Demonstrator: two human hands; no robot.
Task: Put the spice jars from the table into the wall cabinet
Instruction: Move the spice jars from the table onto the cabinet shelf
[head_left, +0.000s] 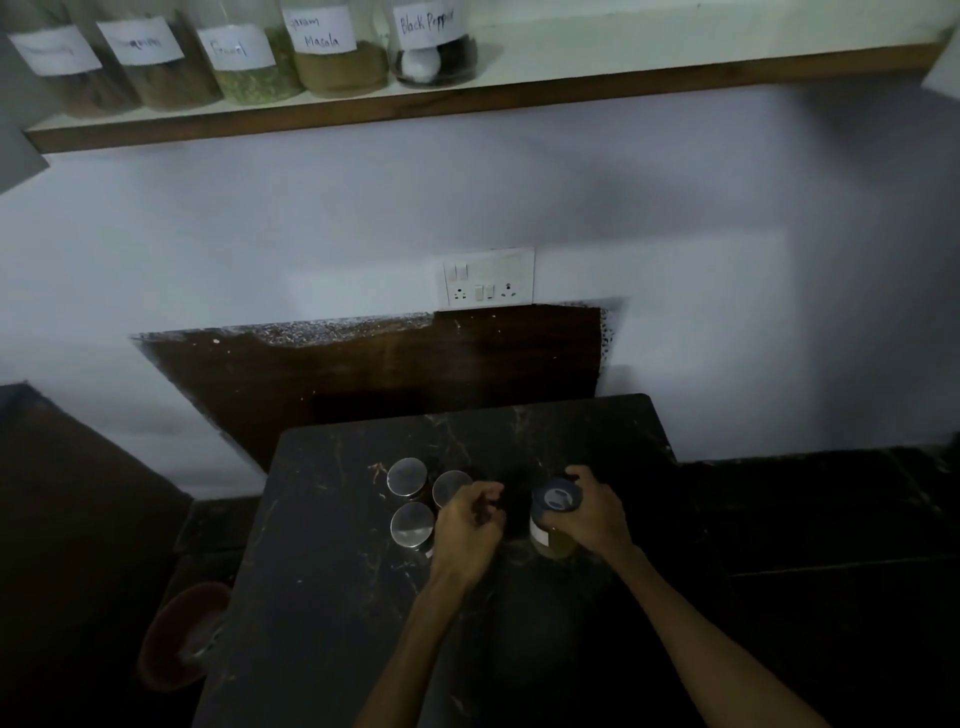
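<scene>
Three spice jars with round silver lids stand close together on the dark table (322, 597): one at the back left (407, 476), one at the back right (450, 487), one in front (412, 525). My left hand (470, 525) hovers just right of them with fingers curled and nothing in it. My right hand (589, 512) grips a jar with a dark lid (556, 501) and yellowish contents, which stands on the table. Up on the wall cabinet shelf (675, 78) several labelled jars stand in a row, among them Garam Masala (332, 49) and Black Pepper (434, 44).
A wall socket plate (488, 275) sits on the white wall above a dark wooden panel (374, 374). A reddish bucket (182, 634) stands on the floor left of the table. A dark counter (831, 509) runs to the right. An open cabinet door (15, 145) shows at upper left.
</scene>
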